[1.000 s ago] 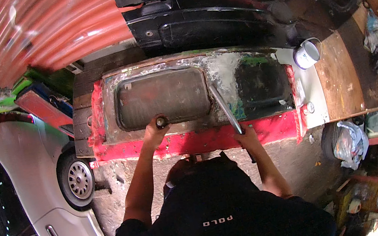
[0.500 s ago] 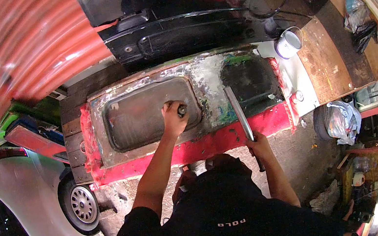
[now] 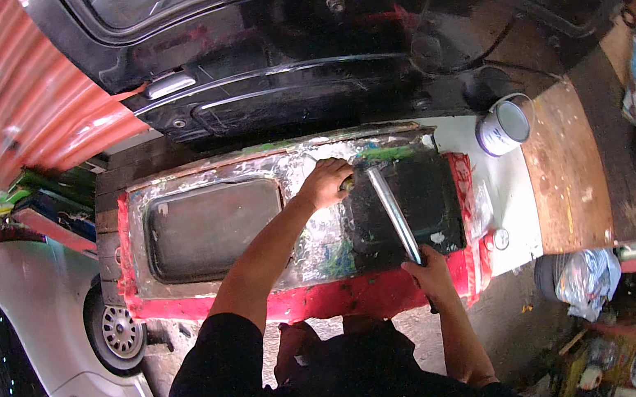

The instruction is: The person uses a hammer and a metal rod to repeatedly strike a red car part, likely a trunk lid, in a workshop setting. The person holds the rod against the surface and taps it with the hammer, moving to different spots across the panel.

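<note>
A worn metal vehicle panel, with patchy paint and two recessed areas, lies on red cloth in front of me. My left hand is closed around a small dark tool with a rounded end, mostly hidden by the fingers. It is at the panel's upper middle, over the whitish patch. At the front right edge, my right hand grips the dark handle of a long, straight metal bar. The bar's silver length slants up over the dark right recess, its far tip close to my left hand.
A large black vehicle door stands behind the panel. On the right are a white paint bucket, a small can and a wooden board. A silver car stands at left, and a plastic bag hangs low at right.
My left hand has moved right and away from me, from the left recess to the panel's upper middle, still holding the tool. The bar stays in my right hand. The whole view has shifted.
</note>
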Demonstrator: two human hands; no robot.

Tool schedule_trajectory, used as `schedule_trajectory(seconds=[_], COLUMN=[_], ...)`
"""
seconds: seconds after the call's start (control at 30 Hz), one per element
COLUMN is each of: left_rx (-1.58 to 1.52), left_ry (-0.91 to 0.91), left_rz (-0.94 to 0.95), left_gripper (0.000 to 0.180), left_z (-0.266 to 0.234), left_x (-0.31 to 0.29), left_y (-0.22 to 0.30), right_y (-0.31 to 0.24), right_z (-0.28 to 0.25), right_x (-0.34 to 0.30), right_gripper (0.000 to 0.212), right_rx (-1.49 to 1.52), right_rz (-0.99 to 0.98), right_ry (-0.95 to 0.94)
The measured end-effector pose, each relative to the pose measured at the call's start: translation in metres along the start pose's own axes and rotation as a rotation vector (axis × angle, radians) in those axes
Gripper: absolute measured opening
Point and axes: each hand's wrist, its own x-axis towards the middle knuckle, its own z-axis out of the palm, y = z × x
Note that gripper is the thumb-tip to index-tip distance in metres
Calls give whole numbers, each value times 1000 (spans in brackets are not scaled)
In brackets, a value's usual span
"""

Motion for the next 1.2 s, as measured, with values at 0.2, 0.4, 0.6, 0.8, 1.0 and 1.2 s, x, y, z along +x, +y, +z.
schedule_trajectory(seconds=[0.2, 0.4, 0.6, 0.8, 1.0, 1.2], left_rx=[16, 42, 27, 34, -48, -53], left_ry=[-6, 8, -101, 58, 107, 115], left_rz=[-93, -100, -199, -137, -241, -274], left_gripper=[45, 44, 46, 44, 44, 45], left_z=[37, 43, 45, 45, 41, 41], left_x=[43, 65, 70, 67, 72, 73], left_y=[-16, -27, -33, -40, -37, -40], right_y=[3, 10, -1, 6, 2, -13], right_z=[-47, -56, -54, -48, -29, 4], right_x=[48, 78, 81, 85, 89, 91], right_gripper=[26, 19, 17, 18, 22, 28], right_rx=[-3, 88, 170, 148, 133, 254], right_rz=[82, 83, 124, 111, 97, 34], right_ry=[-89, -129, -144, -166, -64, 72])
